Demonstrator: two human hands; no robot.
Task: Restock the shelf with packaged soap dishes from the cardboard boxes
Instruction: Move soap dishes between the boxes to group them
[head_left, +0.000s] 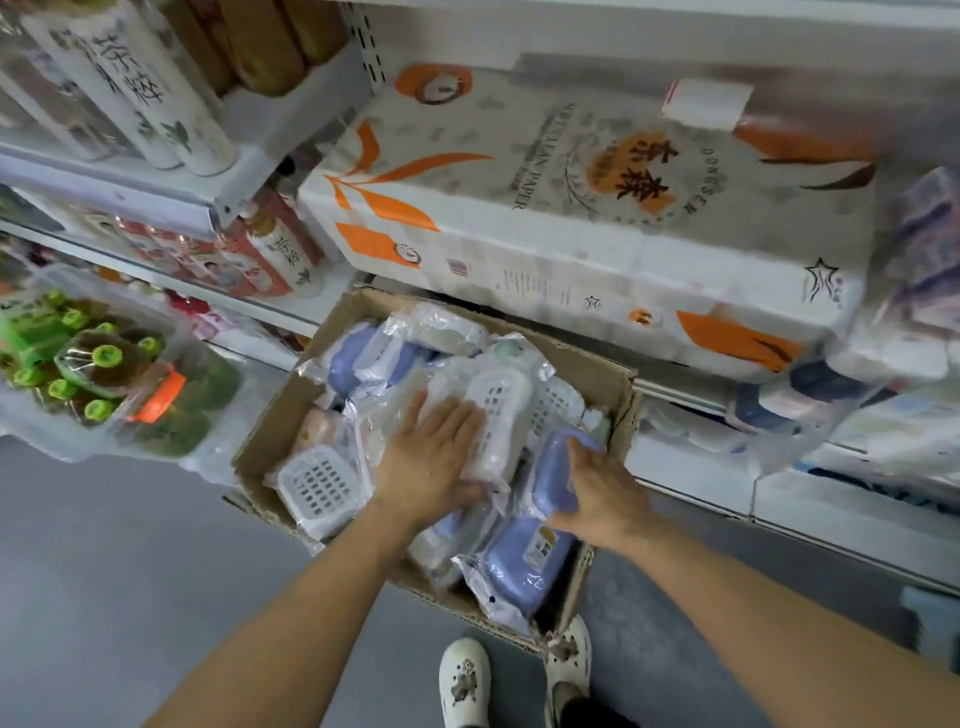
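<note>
At far left you have a clear plastic bin (156, 332) on the floor holding shrink-wrapped packs of green-capped bottles (104, 358). Beside it, your open cardboard box (270, 431) sits on the grey floor against the shelf base, heaped with plastic-bagged soap dishes: a white slotted dish (318, 486) at the box's near-left, lilac ones toward the back and the near-right corner. Your left hand (431, 457) lies on top of the heap with fingers straight and spread, pressing on a bagged white soap dish (501, 410) whose slotted end shows just past your fingertips. Your right hand (602, 493) curls round a bagged lilac soap dish (556, 473), thumb on its near edge, fingers over its far side. Above the box, large toilet paper packs (571, 208) fill the shelf (779, 493).
</note>
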